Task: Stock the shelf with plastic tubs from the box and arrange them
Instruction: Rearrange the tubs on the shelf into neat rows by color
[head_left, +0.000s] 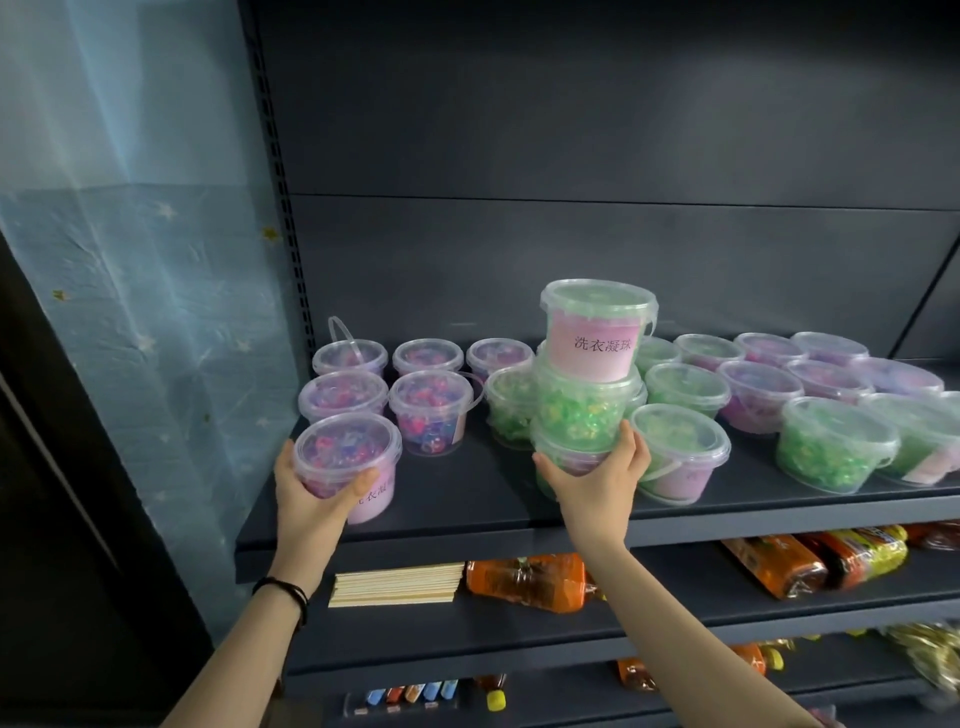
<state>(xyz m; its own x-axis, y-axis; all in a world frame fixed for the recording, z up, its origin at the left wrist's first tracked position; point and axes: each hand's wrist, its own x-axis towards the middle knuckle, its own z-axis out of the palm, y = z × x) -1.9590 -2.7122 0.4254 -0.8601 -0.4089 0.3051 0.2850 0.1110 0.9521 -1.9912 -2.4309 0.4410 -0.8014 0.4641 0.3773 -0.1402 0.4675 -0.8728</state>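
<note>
On the dark grey metal shelf (467, 512), the person's left hand (311, 491) is wrapped around a clear lidded plastic tub of pink and blue beads (345, 465) with a pink label, which sits at the front left corner of the shelf, fingers curled across its front. The right hand (597, 480) grips the bottom tub of a three-high stack of clear tubs with green contents (587, 400), thumb on the left side and fingers on the right; whether the stack rests on the shelf or is lifted just off it cannot be told. The top tub of the stack (597, 327) shows a pink label with dark printed characters. Behind the left tub stand more pink-and-blue tubs (387, 382) in rows, one at the back with its handle raised. To the right of the stack, further green and purple tubs (779, 395) crowd the shelf up to the right edge of the view. On the shelf below lie a bundle of pale wooden sticks (397, 584) and orange-wrapped packets (530, 582). A black band (283, 590) circles the left wrist.
</note>
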